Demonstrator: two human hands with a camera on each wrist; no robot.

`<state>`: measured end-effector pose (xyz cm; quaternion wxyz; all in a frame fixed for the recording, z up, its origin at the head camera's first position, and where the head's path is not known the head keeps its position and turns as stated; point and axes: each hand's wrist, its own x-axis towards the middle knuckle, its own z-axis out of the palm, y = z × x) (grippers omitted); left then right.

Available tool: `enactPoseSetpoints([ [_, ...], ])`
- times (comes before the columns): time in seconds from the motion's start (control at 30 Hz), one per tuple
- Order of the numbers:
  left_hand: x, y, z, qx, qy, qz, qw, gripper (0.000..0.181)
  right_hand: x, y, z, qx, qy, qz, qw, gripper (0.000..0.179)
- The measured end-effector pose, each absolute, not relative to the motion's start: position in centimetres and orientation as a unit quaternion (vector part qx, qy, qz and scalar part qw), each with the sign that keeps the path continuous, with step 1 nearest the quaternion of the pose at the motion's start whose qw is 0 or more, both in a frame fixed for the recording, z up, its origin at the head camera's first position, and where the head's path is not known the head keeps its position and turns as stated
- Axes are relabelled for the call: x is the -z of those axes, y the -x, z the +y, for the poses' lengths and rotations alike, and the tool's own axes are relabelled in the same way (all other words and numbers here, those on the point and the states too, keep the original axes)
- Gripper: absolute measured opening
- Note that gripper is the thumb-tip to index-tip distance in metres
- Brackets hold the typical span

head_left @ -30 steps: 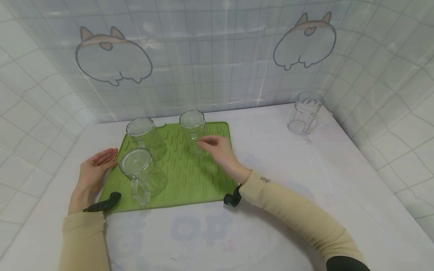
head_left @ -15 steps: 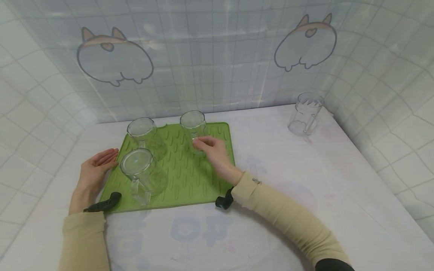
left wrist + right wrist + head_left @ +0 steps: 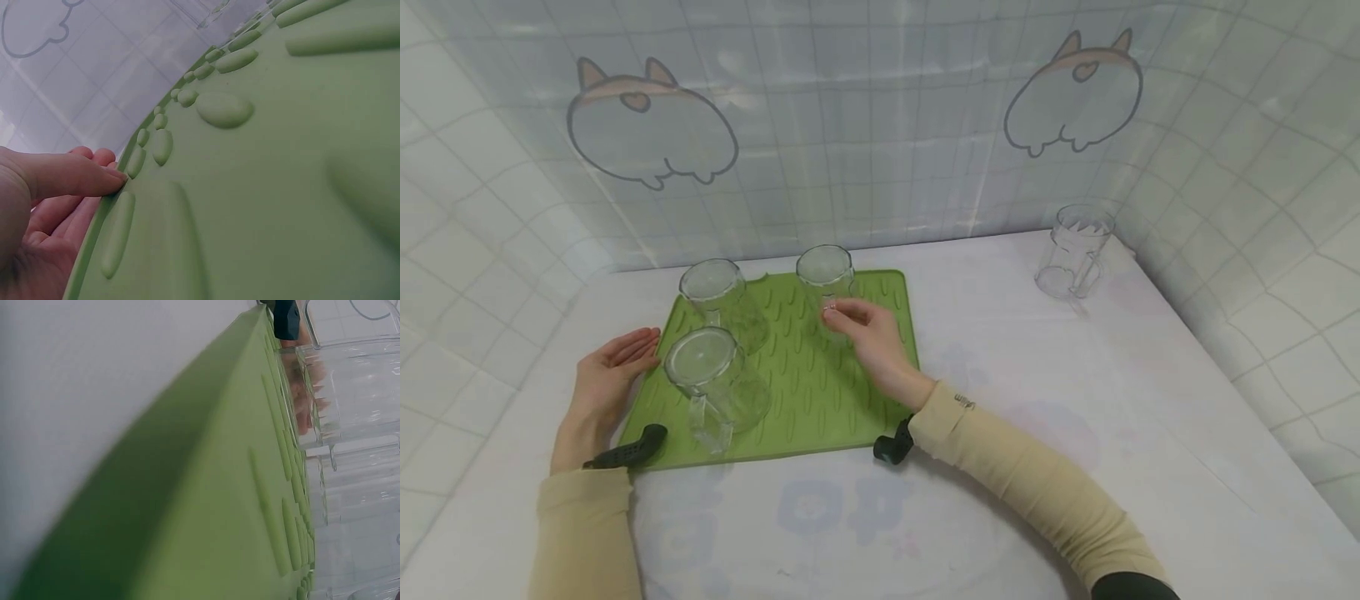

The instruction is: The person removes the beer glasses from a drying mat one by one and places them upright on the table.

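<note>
On a green ribbed drying mat (image 3: 820, 421), my right hand (image 3: 876, 346) pinches the handle of a clear glass mug (image 3: 824, 267) standing near the back edge. Its fingertips cover part of that handle. My left hand (image 3: 610, 367) lies at the mat's left edge. In the left wrist view the thumb (image 3: 81, 175) touches the mat's rim, the other fingers lying outside it. Two more clear mugs stand on the mat's left side: a rear mug (image 3: 718, 296) and a front mug (image 3: 715, 371), bottom up, its handle facing me.
Apart from the mat, another clear mug (image 3: 1075, 254) stands on the white tablecloth (image 3: 985, 500) at the back right, mouth up. A tile-patterned curtain (image 3: 872, 142) closes off the back and sides. In the right wrist view, glass mugs (image 3: 356, 394) line the right side.
My right hand has shifted slightly left onto the mug's handle, and its forearm has moved left too. The mugs, mat and left hand stay put.
</note>
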<state>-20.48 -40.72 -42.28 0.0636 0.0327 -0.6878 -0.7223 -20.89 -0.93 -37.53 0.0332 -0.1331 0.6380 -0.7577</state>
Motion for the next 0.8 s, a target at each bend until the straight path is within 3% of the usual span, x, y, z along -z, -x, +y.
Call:
enactPoseSetpoints([
  [0.8,42.28,20.56,-40.76,0.727,-0.036,-0.683,0.065,0.062,37.97,20.89,-1.05,0.768,0.164,0.619,0.026,0.030],
])
